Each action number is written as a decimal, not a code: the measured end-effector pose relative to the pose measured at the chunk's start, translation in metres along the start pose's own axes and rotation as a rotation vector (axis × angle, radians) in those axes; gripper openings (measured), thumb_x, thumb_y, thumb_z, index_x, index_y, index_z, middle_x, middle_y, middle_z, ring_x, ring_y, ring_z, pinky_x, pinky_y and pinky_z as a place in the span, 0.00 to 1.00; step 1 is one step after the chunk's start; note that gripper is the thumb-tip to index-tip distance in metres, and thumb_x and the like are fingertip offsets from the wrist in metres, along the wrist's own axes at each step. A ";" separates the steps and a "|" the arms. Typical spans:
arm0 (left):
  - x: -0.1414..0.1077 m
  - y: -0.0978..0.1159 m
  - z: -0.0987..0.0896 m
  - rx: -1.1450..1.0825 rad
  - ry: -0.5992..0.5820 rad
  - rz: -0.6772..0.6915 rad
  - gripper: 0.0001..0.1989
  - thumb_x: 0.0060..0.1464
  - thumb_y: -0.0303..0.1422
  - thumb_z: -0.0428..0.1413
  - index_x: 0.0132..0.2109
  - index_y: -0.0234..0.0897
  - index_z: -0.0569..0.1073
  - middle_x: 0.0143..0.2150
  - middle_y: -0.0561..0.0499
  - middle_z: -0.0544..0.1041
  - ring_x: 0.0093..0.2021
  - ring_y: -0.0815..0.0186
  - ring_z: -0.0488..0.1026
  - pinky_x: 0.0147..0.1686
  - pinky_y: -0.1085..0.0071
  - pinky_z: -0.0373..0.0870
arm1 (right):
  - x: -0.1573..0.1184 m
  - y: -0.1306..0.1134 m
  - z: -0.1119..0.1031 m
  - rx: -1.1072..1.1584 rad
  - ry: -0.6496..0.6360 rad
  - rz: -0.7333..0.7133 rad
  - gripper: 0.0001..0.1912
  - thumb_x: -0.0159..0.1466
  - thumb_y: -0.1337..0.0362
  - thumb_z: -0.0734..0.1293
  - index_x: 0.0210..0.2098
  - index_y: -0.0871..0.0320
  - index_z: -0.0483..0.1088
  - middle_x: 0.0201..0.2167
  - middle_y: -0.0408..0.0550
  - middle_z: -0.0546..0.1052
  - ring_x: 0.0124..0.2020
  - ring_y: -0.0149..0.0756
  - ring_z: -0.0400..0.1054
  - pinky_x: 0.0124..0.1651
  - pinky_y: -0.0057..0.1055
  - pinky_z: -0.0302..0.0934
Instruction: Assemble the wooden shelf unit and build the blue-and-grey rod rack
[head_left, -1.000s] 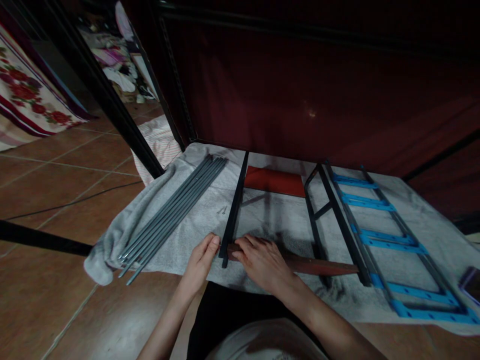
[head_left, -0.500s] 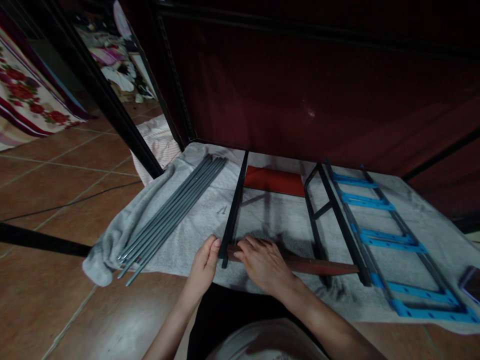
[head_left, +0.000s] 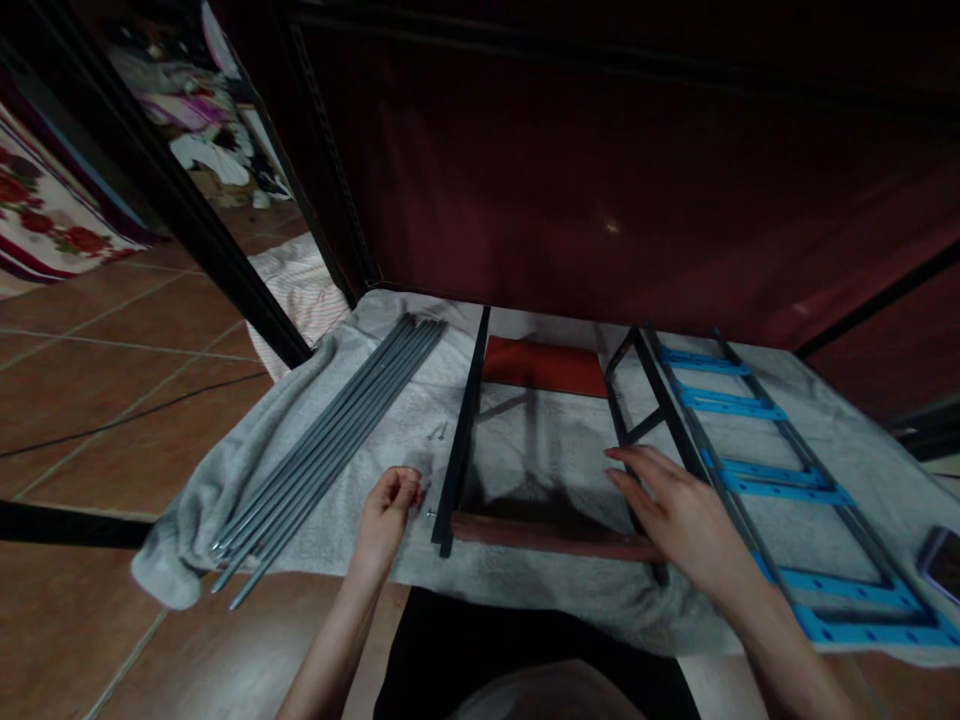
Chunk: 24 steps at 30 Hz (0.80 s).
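Observation:
A black metal frame (head_left: 466,430) lies on the grey blanket, with a red panel (head_left: 544,364) at its far end and a reddish-brown bar (head_left: 555,536) across its near end. Left of the frame, my left hand (head_left: 391,505) is closed with the fingertips pinched together; what they hold, if anything, I cannot make out. A small screw (head_left: 431,513) shows beside the frame's near left corner, and two more screws (head_left: 436,431) lie farther up. My right hand (head_left: 679,510) is open, fingers stretched out above the frame's right side, partly covering the bar's right end.
Several grey metal rods (head_left: 330,455) lie bundled on the blanket (head_left: 360,390) at left. At right is a rack with blue crosspieces (head_left: 787,480), and a phone-like object (head_left: 941,563) beyond it. A dark red panel (head_left: 562,200) stands behind; a black post (head_left: 187,220) slants at left.
My right hand has left the bar's left end and moved right, opening. My left hand has moved left, away from the frame's corner. The screw near that corner now shows.

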<state>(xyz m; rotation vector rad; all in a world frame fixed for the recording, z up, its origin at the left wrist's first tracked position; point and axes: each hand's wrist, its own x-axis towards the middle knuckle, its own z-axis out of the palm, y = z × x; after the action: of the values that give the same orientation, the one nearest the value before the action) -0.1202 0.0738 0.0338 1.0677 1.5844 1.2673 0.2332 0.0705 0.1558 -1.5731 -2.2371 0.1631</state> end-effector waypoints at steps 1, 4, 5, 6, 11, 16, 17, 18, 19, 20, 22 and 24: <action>0.009 -0.008 0.000 0.005 0.032 0.001 0.17 0.54 0.48 0.57 0.34 0.37 0.70 0.26 0.54 0.69 0.29 0.67 0.66 0.31 0.72 0.63 | -0.003 0.016 -0.005 -0.032 0.053 0.026 0.17 0.73 0.55 0.57 0.52 0.54 0.72 0.51 0.51 0.79 0.49 0.44 0.76 0.52 0.39 0.70; 0.039 -0.027 0.002 0.068 0.106 0.041 0.16 0.52 0.46 0.56 0.32 0.37 0.70 0.27 0.54 0.69 0.29 0.66 0.67 0.31 0.71 0.63 | -0.013 0.056 -0.016 -0.120 0.110 0.100 0.20 0.73 0.51 0.56 0.51 0.55 0.73 0.49 0.52 0.79 0.46 0.47 0.77 0.48 0.41 0.71; 0.048 -0.031 0.004 0.098 0.119 0.061 0.15 0.52 0.46 0.56 0.32 0.37 0.70 0.27 0.53 0.70 0.29 0.66 0.67 0.32 0.71 0.64 | -0.016 0.066 -0.019 -0.152 0.108 0.132 0.20 0.73 0.50 0.56 0.50 0.54 0.73 0.48 0.52 0.80 0.45 0.47 0.78 0.45 0.41 0.72; 0.057 -0.035 0.006 0.132 0.125 0.079 0.15 0.52 0.45 0.55 0.32 0.37 0.70 0.28 0.52 0.70 0.30 0.65 0.68 0.33 0.70 0.65 | -0.019 0.075 -0.021 -0.178 0.102 0.162 0.21 0.72 0.50 0.56 0.50 0.54 0.73 0.48 0.51 0.80 0.44 0.48 0.78 0.43 0.41 0.72; 0.092 -0.045 0.020 0.343 0.119 0.167 0.13 0.56 0.41 0.51 0.37 0.36 0.73 0.37 0.45 0.76 0.39 0.59 0.74 0.43 0.63 0.70 | -0.027 0.106 -0.025 -0.262 0.091 0.247 0.22 0.72 0.47 0.55 0.49 0.52 0.74 0.48 0.51 0.80 0.41 0.49 0.79 0.39 0.41 0.72; 0.107 -0.045 0.031 0.569 0.090 0.282 0.14 0.59 0.37 0.49 0.44 0.35 0.75 0.43 0.41 0.75 0.48 0.55 0.73 0.54 0.57 0.69 | -0.020 0.125 -0.027 -0.224 0.094 0.295 0.23 0.71 0.46 0.55 0.48 0.52 0.74 0.48 0.51 0.80 0.43 0.51 0.78 0.44 0.46 0.72; 0.108 -0.044 0.032 0.594 0.080 0.301 0.15 0.60 0.37 0.49 0.45 0.35 0.75 0.44 0.40 0.74 0.49 0.55 0.73 0.55 0.57 0.68 | -0.016 0.128 -0.028 -0.208 0.098 0.304 0.23 0.71 0.46 0.55 0.48 0.52 0.74 0.48 0.50 0.80 0.43 0.50 0.78 0.45 0.46 0.72; 0.109 -0.043 0.033 0.613 0.069 0.317 0.15 0.60 0.38 0.48 0.46 0.35 0.75 0.45 0.40 0.74 0.50 0.54 0.72 0.56 0.57 0.68 | -0.012 0.132 -0.028 -0.191 0.104 0.311 0.23 0.70 0.46 0.56 0.48 0.51 0.75 0.47 0.50 0.81 0.42 0.50 0.79 0.45 0.46 0.73; 0.110 -0.043 0.034 0.629 0.057 0.328 0.16 0.61 0.38 0.48 0.47 0.35 0.75 0.46 0.40 0.74 0.50 0.54 0.72 0.57 0.56 0.68 | -0.007 0.136 -0.029 -0.177 0.109 0.317 0.22 0.70 0.46 0.57 0.47 0.51 0.75 0.47 0.50 0.81 0.41 0.50 0.79 0.44 0.46 0.73; 0.112 -0.042 0.034 0.644 0.045 0.332 0.16 0.61 0.38 0.48 0.48 0.35 0.75 0.46 0.40 0.74 0.50 0.54 0.72 0.56 0.56 0.68 | -0.002 0.141 -0.030 -0.164 0.115 0.323 0.22 0.69 0.46 0.57 0.47 0.52 0.75 0.47 0.50 0.81 0.41 0.50 0.79 0.44 0.46 0.73; 0.116 -0.041 0.035 0.669 0.014 0.328 0.16 0.61 0.38 0.48 0.47 0.34 0.75 0.45 0.40 0.75 0.49 0.53 0.72 0.55 0.55 0.69 | 0.008 0.150 -0.032 -0.142 0.133 0.341 0.23 0.68 0.45 0.58 0.48 0.53 0.75 0.47 0.52 0.81 0.41 0.51 0.78 0.43 0.47 0.73; 0.121 -0.040 0.034 0.683 -0.027 0.321 0.16 0.60 0.38 0.48 0.45 0.34 0.76 0.43 0.40 0.75 0.47 0.54 0.73 0.54 0.56 0.70 | 0.018 0.158 -0.031 -0.111 0.142 0.365 0.24 0.68 0.45 0.59 0.50 0.54 0.75 0.48 0.54 0.81 0.41 0.50 0.78 0.43 0.47 0.72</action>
<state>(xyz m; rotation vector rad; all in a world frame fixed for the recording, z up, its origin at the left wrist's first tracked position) -0.1294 0.1933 -0.0221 1.8097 1.9357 0.9004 0.3788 0.1405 0.1387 -1.9766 -1.8647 0.0263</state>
